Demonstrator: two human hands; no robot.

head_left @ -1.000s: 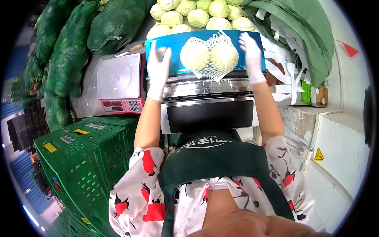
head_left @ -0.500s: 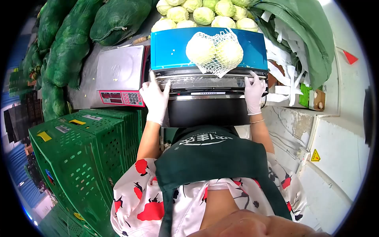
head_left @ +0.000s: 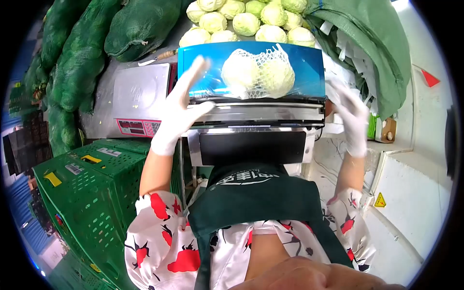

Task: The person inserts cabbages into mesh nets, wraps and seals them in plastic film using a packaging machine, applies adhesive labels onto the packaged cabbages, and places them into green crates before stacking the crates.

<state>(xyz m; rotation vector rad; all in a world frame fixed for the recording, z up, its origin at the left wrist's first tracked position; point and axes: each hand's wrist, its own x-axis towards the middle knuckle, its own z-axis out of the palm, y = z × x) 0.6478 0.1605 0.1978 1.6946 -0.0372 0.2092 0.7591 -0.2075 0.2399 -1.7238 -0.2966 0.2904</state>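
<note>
Two pale cabbages (head_left: 258,72) in white foam netting rest on the blue top (head_left: 203,53) of a wrapping machine. Glossy streaks on this blue surface look like clear film lying on it. My left hand (head_left: 179,111), in a white glove, is at the machine's left edge, thumb and fingers spread apart, fingertips blurred over the blue top. To the right of the machine is my gloved right hand (head_left: 352,116), its fingers stretched out and smeared by motion. Nothing shows in either hand. Between them runs the machine's metal front bar (head_left: 261,112).
Left of the machine stands a scale (head_left: 140,92), with a knife (head_left: 159,57) behind it. Loose cabbages (head_left: 246,24) are piled at the back. Netted green sacks (head_left: 82,53) lie left, green crates (head_left: 92,188) below them. A green sack (head_left: 377,53) is at right.
Both hands have left the machine's front bar and moved outward, the left also up over the blue top. The front bar looks tidier, and shiny streaks now show on the blue surface.
</note>
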